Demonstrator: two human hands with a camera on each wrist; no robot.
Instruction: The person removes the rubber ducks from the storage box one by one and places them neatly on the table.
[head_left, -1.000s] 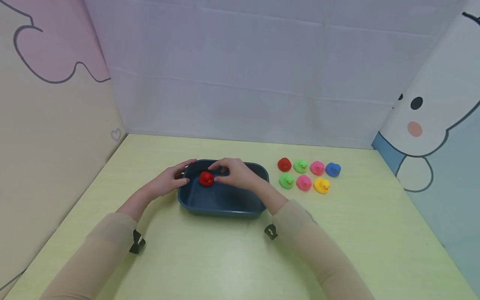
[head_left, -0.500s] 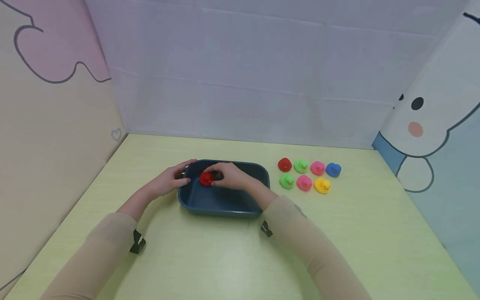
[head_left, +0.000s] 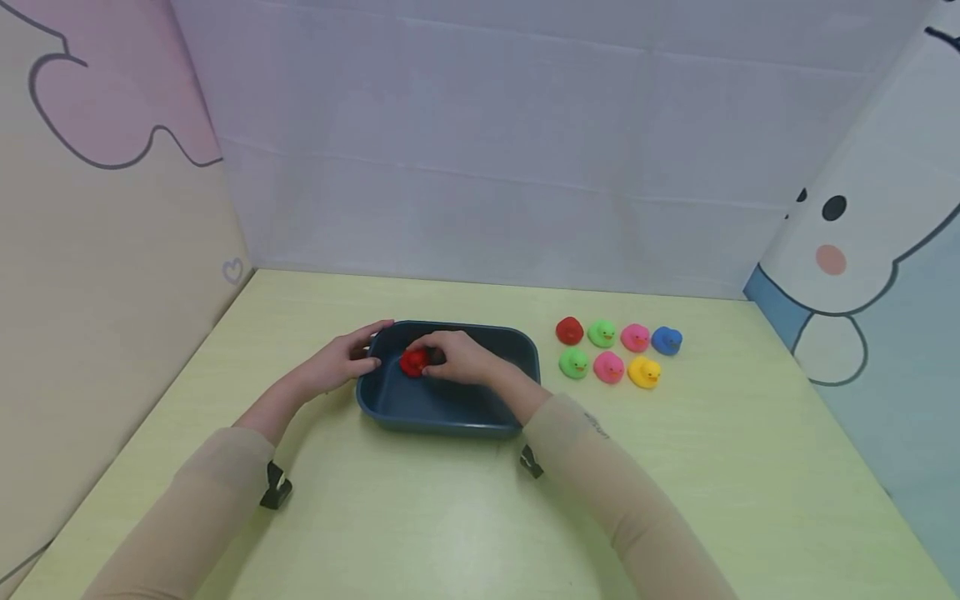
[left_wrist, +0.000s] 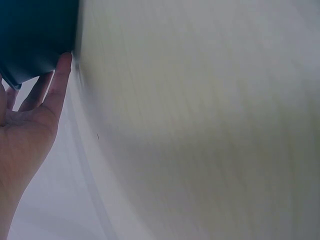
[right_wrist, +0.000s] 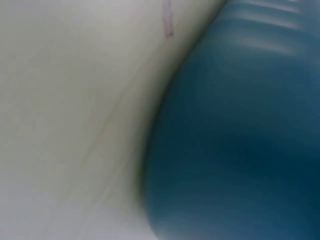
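Observation:
In the head view a red rubber duck (head_left: 413, 362) sits toward the left inside a dark blue plastic basin (head_left: 442, 429). My right hand (head_left: 462, 358) reaches in over the basin's right side and pinches the duck between thumb and fingers, covering its right part. At the basin's left end, my left hand (head_left: 335, 363) holds the wall, thumb over the rim and fingers along the outside. The left wrist view has these fingers (left_wrist: 61, 80) against the basin's outer wall (left_wrist: 35, 40). Only the basin's blurred side (right_wrist: 240, 130) and the tabletop appear in the right wrist view.
Right of the basin, several rubber ducks stand in two rows: red (head_left: 569, 331), green (head_left: 602, 334), pink (head_left: 635, 337) and blue (head_left: 667, 340) behind; green (head_left: 573, 362), pink (head_left: 608, 367) and yellow (head_left: 644, 372) in front. Walls enclose the pale tabletop (head_left: 450, 517) at back and sides.
My right hand has moved left and slightly down to the red duck in the basin, its fingers closing on it. My left hand has stayed at the basin's left end.

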